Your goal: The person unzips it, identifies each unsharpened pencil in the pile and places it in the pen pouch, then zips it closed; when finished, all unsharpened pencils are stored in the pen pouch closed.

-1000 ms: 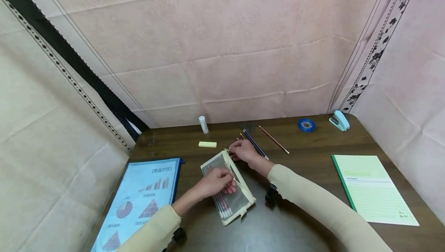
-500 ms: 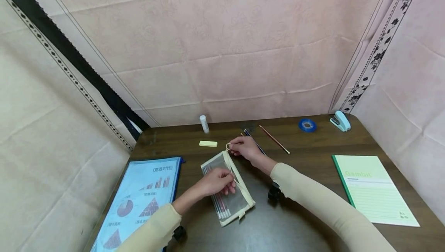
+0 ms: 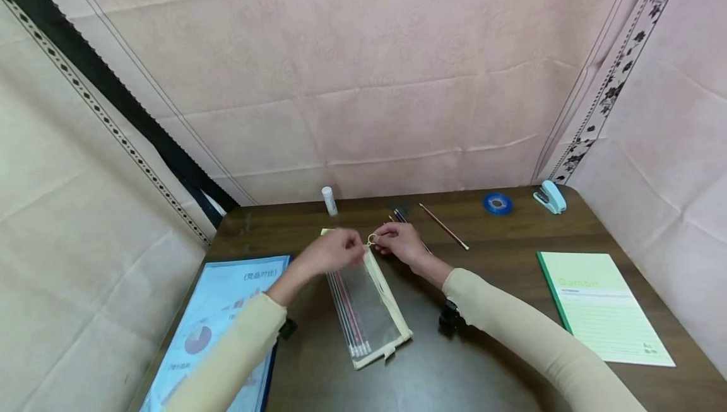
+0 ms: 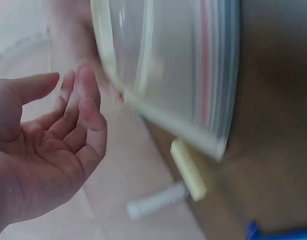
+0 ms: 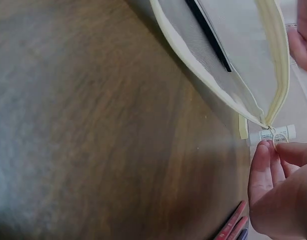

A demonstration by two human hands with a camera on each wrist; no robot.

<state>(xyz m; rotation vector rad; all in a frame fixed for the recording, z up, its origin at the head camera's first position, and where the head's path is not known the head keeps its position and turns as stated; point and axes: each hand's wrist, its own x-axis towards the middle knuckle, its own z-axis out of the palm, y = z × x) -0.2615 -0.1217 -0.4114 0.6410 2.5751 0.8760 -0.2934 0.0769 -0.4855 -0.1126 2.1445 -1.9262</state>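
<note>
A cream-edged mesh pencil case (image 3: 382, 320) lies slanted between my hands, with several pencils (image 3: 346, 317) showing through it. At its far end, my right hand (image 3: 400, 241) pinches a small cream ring (image 5: 279, 138) fixed to the case's corner. In the right wrist view the zipper edges (image 5: 193, 62) part, with a dark stick-like thing (image 5: 211, 35) between them. My left hand (image 3: 337, 250) hovers over the far left corner of the case. Its fingers (image 4: 93, 120) bend loosely and hold nothing in the left wrist view.
Behind the left hand are a pale yellow block (image 4: 188, 170) and a white glue stick (image 3: 329, 201). Loose pencils (image 3: 444, 227) lie past the right hand. Farther right are blue tape (image 3: 497, 204), a stapler (image 3: 550, 197) and a notepad (image 3: 604, 308). A blue folder (image 3: 227, 286) lies left.
My left hand has left the middle of the case and moved up toward its far end, now covering part of the yellow block. The right hand stays at the ring.
</note>
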